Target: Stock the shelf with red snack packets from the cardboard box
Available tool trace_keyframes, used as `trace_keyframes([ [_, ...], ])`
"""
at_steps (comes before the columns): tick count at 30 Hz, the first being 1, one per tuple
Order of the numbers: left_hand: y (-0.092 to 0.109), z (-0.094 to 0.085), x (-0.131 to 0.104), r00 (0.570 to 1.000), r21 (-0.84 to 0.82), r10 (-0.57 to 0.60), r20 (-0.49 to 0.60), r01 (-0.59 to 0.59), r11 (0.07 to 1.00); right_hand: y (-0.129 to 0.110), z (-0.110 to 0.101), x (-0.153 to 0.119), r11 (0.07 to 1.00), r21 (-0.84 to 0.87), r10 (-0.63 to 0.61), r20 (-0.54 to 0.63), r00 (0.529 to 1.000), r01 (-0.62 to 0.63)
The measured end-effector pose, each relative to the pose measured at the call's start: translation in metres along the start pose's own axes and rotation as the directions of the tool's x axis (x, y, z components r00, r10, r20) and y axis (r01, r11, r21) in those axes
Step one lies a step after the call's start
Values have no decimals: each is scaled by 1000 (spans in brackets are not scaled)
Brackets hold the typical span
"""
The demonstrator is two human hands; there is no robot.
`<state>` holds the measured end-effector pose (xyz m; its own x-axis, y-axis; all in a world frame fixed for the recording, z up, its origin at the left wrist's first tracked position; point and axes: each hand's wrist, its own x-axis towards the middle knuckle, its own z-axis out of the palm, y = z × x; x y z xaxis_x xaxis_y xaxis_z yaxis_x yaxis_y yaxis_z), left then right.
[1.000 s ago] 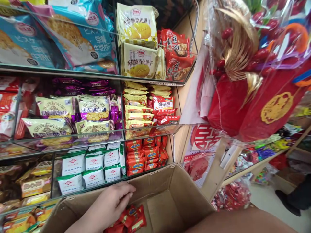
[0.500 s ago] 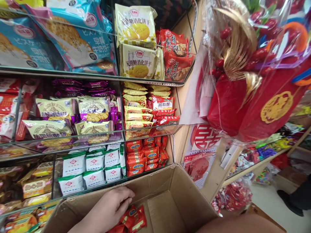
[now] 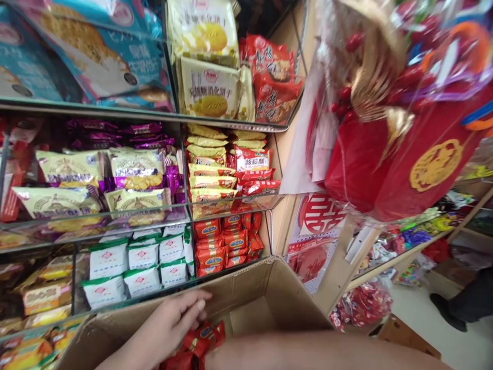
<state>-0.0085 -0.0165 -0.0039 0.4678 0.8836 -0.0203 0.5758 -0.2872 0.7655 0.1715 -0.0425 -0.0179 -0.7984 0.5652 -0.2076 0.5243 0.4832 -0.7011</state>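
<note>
My left hand [image 3: 173, 319] reaches into an open cardboard box [image 3: 298, 298], its back towards me. The fingers point right, loosely bent and somewhat apart, and nothing shows between them. Just below them lie several small red snack packets [image 3: 202, 336], partly covered by my arms. My right forearm stretches in from the right across the front of the box, and my right hand [image 3: 221, 357] is low among the packets, blurred and partly cut off by the frame edge. Its fingers do not show. Similar red-orange packets [image 3: 227, 246] are stacked in the shelf compartment behind the box.
Glass-fronted shelves hold white-and-green packets [image 3: 142, 262], cream-and-purple biscuit packs [image 3: 136, 172] and blue biscuit bags [image 3: 103, 46]. A plastic-wrapped red decoration [image 3: 385, 169] hangs at the right, beside a wooden post [image 3: 342, 257]. A person's dark shoe [image 3: 449, 311] stands on the floor farther right.
My right forearm has swung left over the box, bringing my right hand to the red packets. My left hand stays near them, its fingers slightly straighter. The view has shifted slightly.
</note>
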Motion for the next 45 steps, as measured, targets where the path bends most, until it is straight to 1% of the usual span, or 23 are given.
trace_keyframes([
  [1, 5, -1, -2, 999, -92, -36, -3, 36, 995, 3, -11, 2, 1000, 11, 6, -14, 1000, -6],
  [2, 10, -2, -3, 999, -159, -44, 11, 46, 986, 6, -22, 3, 999, 47, 22, -152, 988, -15],
  [3, 14, -2, -4, 999, -206, -51, 3, 51, 977, 8, -31, 3, 989, 150, 52, -262, 964, -13],
  [5, 20, -3, -4, 998, -325, -57, 11, 57, 944, 11, -46, 3, 924, 380, 90, -347, 933, 52],
  [6, 21, -3, -3, 998, -379, -59, 35, 68, 923, 12, -50, 1, 878, 472, 102, -351, 931, 82],
  [8, 21, -2, -1, 996, -457, -79, 41, 88, 885, 12, -52, -1, 804, 581, 100, -342, 935, 127],
  [12, 18, 0, 1, 991, -529, -130, 22, 122, 840, 14, -47, 1, 734, 657, 96, -352, 931, 173],
  [15, 15, 0, 1, 991, -541, -135, -1, 113, 833, 15, -45, 3, 740, 652, 97, -345, 934, 163],
  [19, 11, 5, 2, 996, -549, -71, -50, 32, 835, 13, -44, 4, 746, 640, 100, -379, 920, 182],
  [21, 8, 8, 3, 999, -549, -26, -46, -4, 836, 10, -43, 2, 793, 581, 81, -396, 915, 182],
  [23, 6, 11, 3, 999, -502, 17, -40, -35, 864, 8, -41, 0, 873, 455, 42, -432, 901, 177],
  [25, 4, 11, 3, 997, -395, 64, -49, -78, 915, 6, -41, -2, 939, 294, -11, -495, 869, 180],
  [27, 2, 11, 3, 993, -281, 102, -62, -115, 953, 5, -42, -4, 973, 145, -70, -556, 828, 180],
  [29, -1, 10, 2, 989, -219, 127, -70, -139, 966, 5, -44, -4, 987, 23, -116, -575, 810, 158],
  [30, -2, 10, 1, 989, -208, 134, -68, -146, 967, 5, -45, -4, 990, -22, -127, -570, 812, 140],
  [33, -4, 13, 1, 987, -194, 149, -59, -158, 968, 6, -47, -2, 986, -135, -149, -501, 852, 93],
  [36, -2, 16, 0, 983, -158, 174, -51, -180, 971, 4, -47, -4, 983, -181, -117, -435, 893, 40],
  [38, 2, 15, -2, 980, -112, 192, -42, -196, 974, -1, -50, -10, 974, -228, -112, -423, 899, 14],
  [40, 8, 9, -3, 971, -5, 228, -71, -229, 973, -3, -57, -23, 954, -300, -137, -439, 888, -1],
  [42, 16, -1, -1, 941, 219, 309, -141, -275, 936, -1, -68, -41, 952, -301, -115, -511, 852, -52],
  [43, 22, -7, 2, 917, 362, 369, -151, -296, 884, 3, -74, -50, 963, -253, -70, -567, 821, -92],
  [44, 28, -12, 7, 894, 486, 434, -116, -330, 809, 8, -81, -58, 975, -183, -16, -630, 776, -129],
  [45, 35, -17, 14, 867, 580, 491, -86, -357, 732, 15, -87, -64, 981, -112, 36, -697, 716, -158],
])
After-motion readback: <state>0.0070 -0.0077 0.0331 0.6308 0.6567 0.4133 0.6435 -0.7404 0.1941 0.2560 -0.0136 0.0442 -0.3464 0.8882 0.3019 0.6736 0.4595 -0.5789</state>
